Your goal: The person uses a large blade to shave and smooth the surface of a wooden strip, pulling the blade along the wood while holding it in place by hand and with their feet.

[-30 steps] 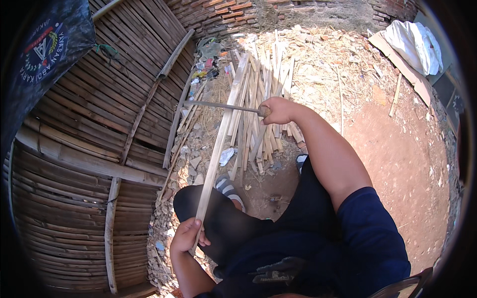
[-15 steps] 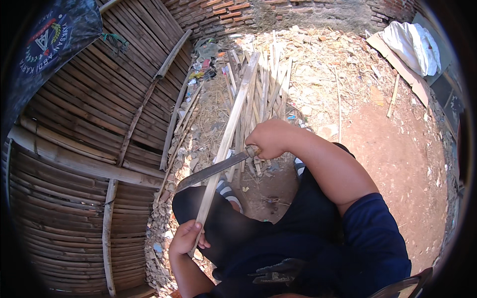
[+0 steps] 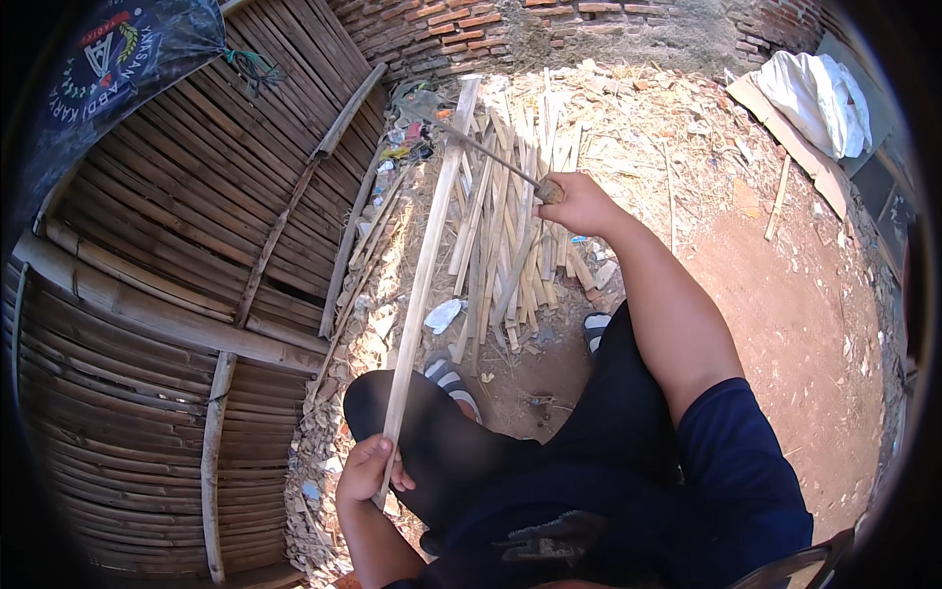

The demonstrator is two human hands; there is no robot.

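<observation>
A long pale wooden strip point(image 3: 425, 265), perhaps split bamboo, slants up and away from my lap toward the far wall. Its near end is gripped in my left hand point(image 3: 368, 469), the fingers wrapped round it beside my left knee. My right hand point(image 3: 581, 204) is closed on the wooden handle of a machete point(image 3: 500, 159), arm stretched forward. The blade points left, seen nearly edge-on, and meets or crosses the strip close to its far end. Whether the edge bites into the wood is too small to tell.
Beyond my feet lies a pile of cut strips point(image 3: 510, 221) on littered ground. A slatted bamboo wall point(image 3: 147, 245) runs along the left, with a dark banner point(image 3: 118, 74) above. A brick wall point(image 3: 589, 34) closes the far side. A white sack point(image 3: 810, 103) rests at far right.
My right hand has moved forward and away with the machete, from the strip's middle to near its far end. The strip's far end has swung left; my left hand stays put.
</observation>
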